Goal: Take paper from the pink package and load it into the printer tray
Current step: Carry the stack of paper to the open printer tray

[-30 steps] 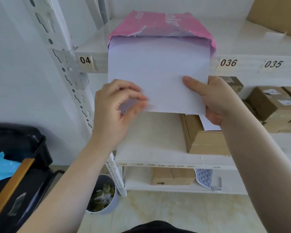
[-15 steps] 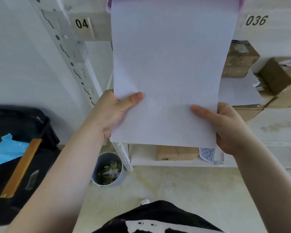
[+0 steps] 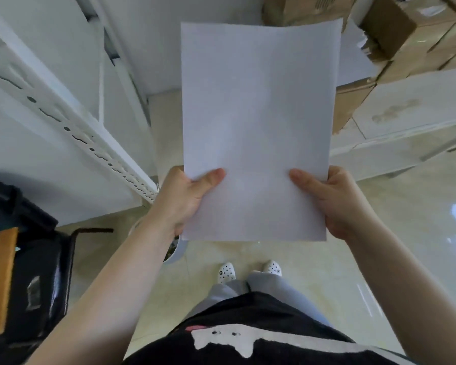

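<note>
A stack of white paper (image 3: pixel 258 122) is held flat in front of me, above the floor, its full outline showing. My left hand (image 3: pixel 184 196) grips its lower left edge with the thumb on top. At the lower right edge my right hand (image 3: pixel 334 198) holds it the same way. The pink package is out of view, and so is any printer tray.
A white slotted shelf post (image 3: pixel 71 127) runs diagonally at the left. Cardboard boxes (image 3: pixel 395 40) sit on the shelves at the upper right. A black case with a wooden strip (image 3: pixel 3 280) lies at the lower left. A small bin (image 3: pixel 175 248) stands under the paper, near my feet.
The paper has come fully out of the pink package and down toward me. The view has tilted down to the floor, so the package and shelf labels have left the frame.
</note>
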Demonstrator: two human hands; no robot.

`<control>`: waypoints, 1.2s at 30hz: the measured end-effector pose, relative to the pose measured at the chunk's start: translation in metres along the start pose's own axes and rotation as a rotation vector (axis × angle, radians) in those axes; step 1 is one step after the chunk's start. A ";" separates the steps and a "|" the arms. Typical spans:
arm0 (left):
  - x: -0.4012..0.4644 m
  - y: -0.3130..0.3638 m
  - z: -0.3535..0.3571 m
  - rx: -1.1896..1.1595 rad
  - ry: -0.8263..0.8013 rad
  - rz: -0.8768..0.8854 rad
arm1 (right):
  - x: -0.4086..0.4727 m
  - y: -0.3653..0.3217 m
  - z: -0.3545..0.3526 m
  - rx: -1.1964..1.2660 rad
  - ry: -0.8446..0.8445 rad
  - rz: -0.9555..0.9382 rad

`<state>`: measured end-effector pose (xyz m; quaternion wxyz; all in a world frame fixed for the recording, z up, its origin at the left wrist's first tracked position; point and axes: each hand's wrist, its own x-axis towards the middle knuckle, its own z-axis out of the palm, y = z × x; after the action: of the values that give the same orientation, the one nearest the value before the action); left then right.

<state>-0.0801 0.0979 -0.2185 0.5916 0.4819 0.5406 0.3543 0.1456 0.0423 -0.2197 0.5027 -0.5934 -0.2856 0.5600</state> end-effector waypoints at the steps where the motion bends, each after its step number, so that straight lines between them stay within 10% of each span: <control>1: 0.002 -0.003 0.005 0.002 -0.019 -0.013 | -0.002 0.003 -0.006 0.012 0.020 0.003; 14: 0.023 -0.021 0.154 0.056 -0.288 -0.105 | -0.037 0.030 -0.144 0.134 0.290 -0.003; 36: -0.003 -0.053 0.637 0.261 -0.847 -0.158 | -0.118 0.073 -0.562 0.372 0.789 0.006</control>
<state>0.5387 -0.0387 -0.2992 0.7202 0.6122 0.3262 0.0085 0.6392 -0.2438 -0.3162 0.6699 -0.6623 0.0358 0.3338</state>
